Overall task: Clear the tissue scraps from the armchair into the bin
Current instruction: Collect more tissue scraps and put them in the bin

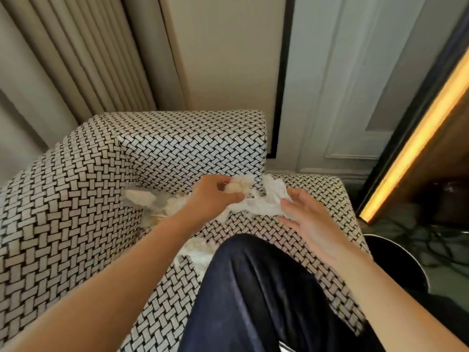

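White tissue scraps (264, 201) lie piled on the seat of the black-and-white woven armchair (76, 199), near its back. More scraps (142, 196) lie against the left arm and by my knee (193, 252). My left hand (215, 196) grips a bunched wad of tissue over the pile. My right hand (309, 219) rests on the pile's right edge, fingers spread and relaxed. The dark bin (398, 260) stands on the floor to the right of the chair; only its rim shows.
My knee in dark trousers (266, 295) rests on the seat front. Curtains (76, 59) hang behind the chair at left. A panelled wall (342, 85) and a lit orange strip on a dark frame (416, 138) are at right.
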`<move>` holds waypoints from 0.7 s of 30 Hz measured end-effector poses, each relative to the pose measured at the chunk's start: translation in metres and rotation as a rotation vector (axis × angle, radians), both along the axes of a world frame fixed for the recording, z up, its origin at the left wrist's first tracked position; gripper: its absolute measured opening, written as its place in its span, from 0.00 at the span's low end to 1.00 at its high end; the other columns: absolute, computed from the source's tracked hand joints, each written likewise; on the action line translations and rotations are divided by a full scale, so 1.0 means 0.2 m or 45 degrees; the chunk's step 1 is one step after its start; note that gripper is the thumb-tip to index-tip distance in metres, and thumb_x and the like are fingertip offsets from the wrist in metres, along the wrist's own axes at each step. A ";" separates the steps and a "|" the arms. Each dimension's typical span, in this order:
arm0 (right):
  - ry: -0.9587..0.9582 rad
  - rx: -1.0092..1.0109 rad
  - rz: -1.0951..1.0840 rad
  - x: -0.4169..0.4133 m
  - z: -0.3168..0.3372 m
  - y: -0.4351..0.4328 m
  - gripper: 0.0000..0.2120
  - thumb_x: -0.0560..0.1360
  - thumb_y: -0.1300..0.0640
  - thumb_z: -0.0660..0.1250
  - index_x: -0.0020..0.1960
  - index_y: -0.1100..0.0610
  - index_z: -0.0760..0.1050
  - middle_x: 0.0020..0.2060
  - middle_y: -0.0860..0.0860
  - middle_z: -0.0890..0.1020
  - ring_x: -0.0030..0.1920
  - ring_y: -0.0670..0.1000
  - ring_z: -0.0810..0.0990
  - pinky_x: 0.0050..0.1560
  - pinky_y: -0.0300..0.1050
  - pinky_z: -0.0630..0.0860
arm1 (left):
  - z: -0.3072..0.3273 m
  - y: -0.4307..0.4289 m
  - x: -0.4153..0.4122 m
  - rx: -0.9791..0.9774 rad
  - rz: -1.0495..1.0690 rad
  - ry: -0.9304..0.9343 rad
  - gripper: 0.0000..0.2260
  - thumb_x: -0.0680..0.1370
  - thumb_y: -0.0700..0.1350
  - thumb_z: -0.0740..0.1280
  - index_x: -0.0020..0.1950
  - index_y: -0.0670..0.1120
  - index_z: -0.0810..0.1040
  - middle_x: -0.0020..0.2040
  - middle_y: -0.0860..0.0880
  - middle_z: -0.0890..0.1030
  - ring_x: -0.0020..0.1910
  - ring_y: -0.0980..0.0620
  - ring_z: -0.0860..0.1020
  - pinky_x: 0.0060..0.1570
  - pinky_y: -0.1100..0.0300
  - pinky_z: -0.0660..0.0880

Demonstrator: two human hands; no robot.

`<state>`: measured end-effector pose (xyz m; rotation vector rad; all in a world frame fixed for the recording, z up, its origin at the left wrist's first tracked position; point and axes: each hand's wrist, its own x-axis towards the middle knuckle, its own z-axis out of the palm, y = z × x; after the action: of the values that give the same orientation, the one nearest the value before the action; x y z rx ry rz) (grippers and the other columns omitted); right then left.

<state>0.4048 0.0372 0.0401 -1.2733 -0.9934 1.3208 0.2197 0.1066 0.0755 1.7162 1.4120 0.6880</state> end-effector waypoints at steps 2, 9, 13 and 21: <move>-0.021 -0.016 -0.104 0.11 -0.02 -0.04 0.06 0.76 0.60 0.64 0.51 0.52 0.74 0.50 0.47 0.81 0.53 0.47 0.80 0.61 0.48 0.75 | -0.01 -0.01 0.12 -0.067 -0.037 -0.051 0.21 0.73 0.43 0.72 0.64 0.42 0.74 0.41 0.57 0.74 0.39 0.63 0.72 0.33 0.72 0.65; -0.046 -0.109 -0.509 0.50 -0.22 -0.18 0.07 0.77 0.55 0.64 0.55 0.52 0.76 0.52 0.48 0.82 0.55 0.48 0.80 0.59 0.45 0.74 | -0.13 -0.01 0.59 -0.314 -0.147 -0.118 0.18 0.71 0.42 0.73 0.59 0.42 0.75 0.44 0.53 0.77 0.43 0.55 0.77 0.43 0.66 0.73; 0.116 -0.243 -0.886 0.72 -0.34 -0.19 0.10 0.78 0.58 0.62 0.58 0.57 0.74 0.53 0.51 0.79 0.54 0.49 0.79 0.57 0.45 0.75 | -0.23 -0.03 0.84 -0.442 -0.196 -0.164 0.21 0.72 0.40 0.73 0.63 0.42 0.73 0.46 0.52 0.77 0.46 0.55 0.77 0.50 0.62 0.75; 0.519 -0.357 -1.385 1.02 -0.54 -0.16 0.14 0.77 0.65 0.60 0.61 0.58 0.72 0.53 0.53 0.75 0.48 0.46 0.75 0.53 0.41 0.72 | -0.44 -0.02 1.28 -0.819 -0.135 -0.285 0.18 0.73 0.38 0.71 0.61 0.40 0.74 0.56 0.45 0.79 0.53 0.49 0.78 0.50 0.60 0.77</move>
<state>0.6080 0.0053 -0.0681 -1.3517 0.2195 0.7773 0.4748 0.1031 -0.0127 1.1568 1.2012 0.3022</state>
